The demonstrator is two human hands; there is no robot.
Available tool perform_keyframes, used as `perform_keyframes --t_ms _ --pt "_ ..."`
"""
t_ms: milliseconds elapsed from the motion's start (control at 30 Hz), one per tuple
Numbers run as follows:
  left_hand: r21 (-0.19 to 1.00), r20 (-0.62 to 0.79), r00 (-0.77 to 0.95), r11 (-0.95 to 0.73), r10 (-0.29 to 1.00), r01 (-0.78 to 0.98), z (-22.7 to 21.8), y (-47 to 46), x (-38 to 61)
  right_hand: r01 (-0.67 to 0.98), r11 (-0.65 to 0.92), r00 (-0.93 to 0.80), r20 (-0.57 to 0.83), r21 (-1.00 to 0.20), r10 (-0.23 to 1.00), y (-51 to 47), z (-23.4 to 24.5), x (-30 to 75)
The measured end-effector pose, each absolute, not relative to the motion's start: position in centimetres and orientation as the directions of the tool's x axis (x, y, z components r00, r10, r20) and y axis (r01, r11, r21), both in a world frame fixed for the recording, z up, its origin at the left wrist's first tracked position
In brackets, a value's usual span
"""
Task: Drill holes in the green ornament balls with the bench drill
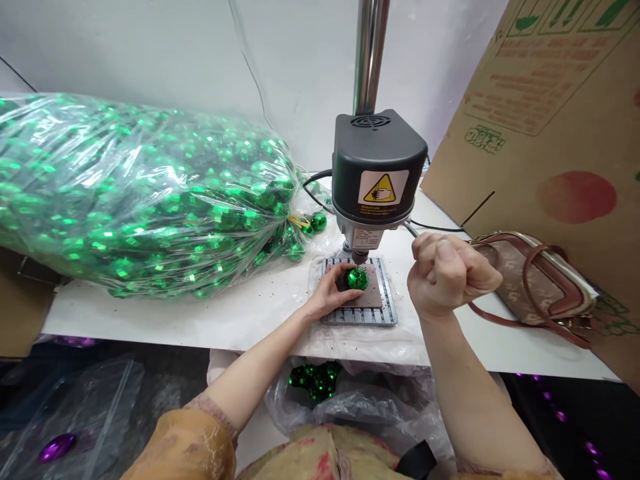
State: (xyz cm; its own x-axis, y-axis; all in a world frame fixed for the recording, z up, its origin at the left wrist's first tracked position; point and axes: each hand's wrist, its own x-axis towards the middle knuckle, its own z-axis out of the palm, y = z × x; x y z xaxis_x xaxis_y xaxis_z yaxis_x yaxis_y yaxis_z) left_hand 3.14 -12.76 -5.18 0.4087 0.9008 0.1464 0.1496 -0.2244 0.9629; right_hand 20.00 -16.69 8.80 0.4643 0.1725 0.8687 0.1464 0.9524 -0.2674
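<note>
A shiny green faceted ball [357,279] rests on a brown board [374,293] on the slotted base of a bench drill press [380,167]. My left hand [334,291] grips the ball from its left side, thumb in front and fingers behind. Directly above, the drill bit reaches down to the top of the ball; whether it has entered cannot be told. My right hand [445,273] is closed in a fist around the press's feed lever [411,230], of which only a short metal part shows.
A tied clear bag [150,200] of green balls lies at left, with loose balls [318,222] by its neck. At right stand a cardboard box [550,133] and a brown handbag [540,280]. More green balls [316,381] sit in plastic below the table edge.
</note>
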Motion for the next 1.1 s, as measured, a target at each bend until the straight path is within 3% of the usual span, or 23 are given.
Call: perform_keyframes --t_ms 300,500,633,700,800,867,933,1000,1100 --pt "0.975 0.144 0.391 -0.199 0.909 0.103 -5.4 -12.9 3.2 0.159 0.957 0.475 0.869 -0.241 0.14 -16.8 8.0 19.7" --pt "0.974 0.177 0.311 -0.211 0.934 0.081 -5.2 -13.2 3.7 0.063 0.828 0.598 0.686 -0.557 0.415 -16.4 13.1 19.7" --pt "0.917 0.298 0.146 -0.326 0.943 0.229 -4.7 -16.0 2.3 0.023 0.794 0.585 0.653 -0.607 0.482 -15.8 14.8 19.9" --pt "0.819 0.45 0.172 -0.482 0.876 0.312 -4.8 -18.6 0.6 0.042 0.806 0.581 0.671 -0.59 0.461 -15.7 14.7 20.0" --pt "0.516 0.649 0.452 -0.791 0.612 0.329 -5.6 -23.2 -2.4 0.061 0.823 0.575 0.694 -0.565 0.433 -15.7 14.2 20.0" --pt "0.204 0.632 0.675 -0.922 0.381 0.329 -6.4 -25.7 -4.2 0.063 0.831 0.574 0.701 -0.553 0.423 -15.6 14.1 20.0" --pt "-0.028 0.535 0.804 -0.945 0.26 0.324 -7.1 -27.3 -5.6 0.069 0.835 0.575 0.705 -0.547 0.415 -15.6 14.1 19.9" --pt "-0.075 0.503 0.825 -0.938 0.257 0.338 -7.6 -27.8 -6.5 0.083 0.835 0.581 0.707 -0.545 0.404 -15.5 14.1 19.9" --pt "-0.002 0.577 0.776 -0.949 0.256 0.314 -7.6 -25.9 -6.7 0.082 0.83 0.598 0.693 -0.552 0.403 -15.6 14.1 19.8"
